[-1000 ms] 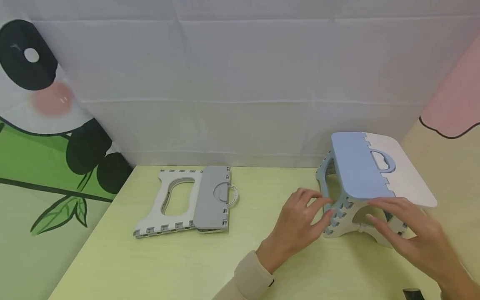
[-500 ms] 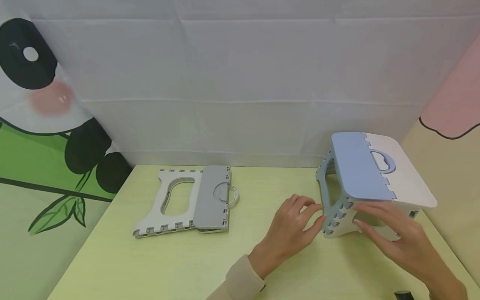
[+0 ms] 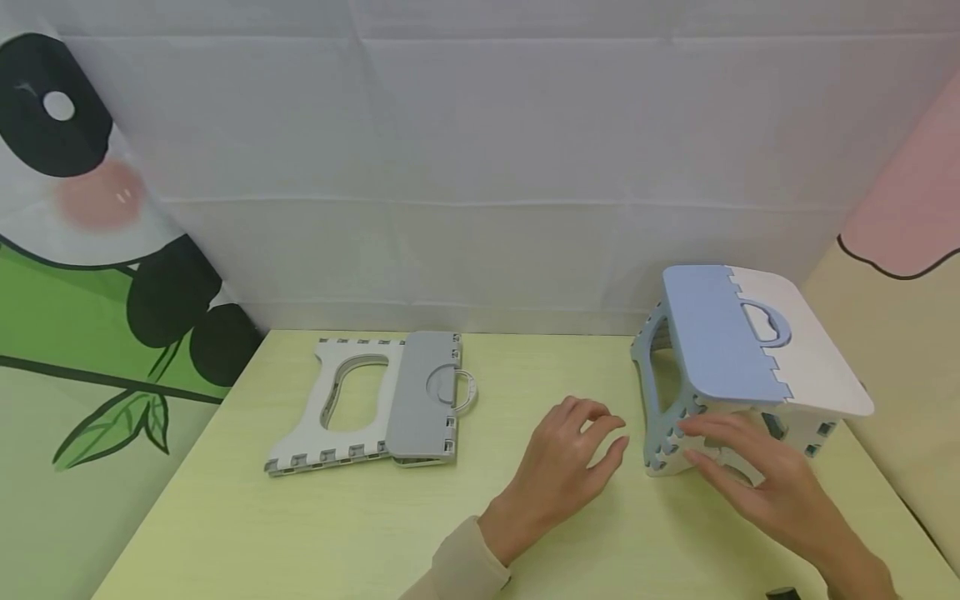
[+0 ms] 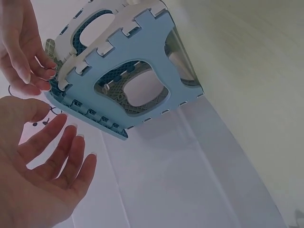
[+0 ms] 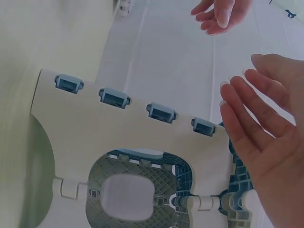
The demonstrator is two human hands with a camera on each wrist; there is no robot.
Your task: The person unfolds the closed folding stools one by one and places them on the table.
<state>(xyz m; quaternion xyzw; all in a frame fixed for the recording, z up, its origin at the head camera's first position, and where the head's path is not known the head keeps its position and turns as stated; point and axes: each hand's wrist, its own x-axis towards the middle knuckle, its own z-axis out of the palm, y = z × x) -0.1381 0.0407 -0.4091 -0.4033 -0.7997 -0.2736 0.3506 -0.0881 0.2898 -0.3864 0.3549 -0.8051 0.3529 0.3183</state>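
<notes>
A blue and white folding step stool stands unfolded on the table's right side, a blue carry handle on its top. My left hand hovers left of it, fingers loosely bent and holding nothing; the left wrist view shows a gap between this hand and the stool's blue side panel. My right hand is in front of the stool's white leg panel, relaxed and gripping nothing. Whether its fingertips touch the stool, I cannot tell.
A grey and white folding stool lies folded flat on the left of the yellow-green table, its ring handle pointing right. A white cloth hangs behind. A small dark object shows at the bottom edge.
Both hands have drifted left: the left hand has drawn away from the stool, and the right has slid along its front. The two stools stay where they were.
</notes>
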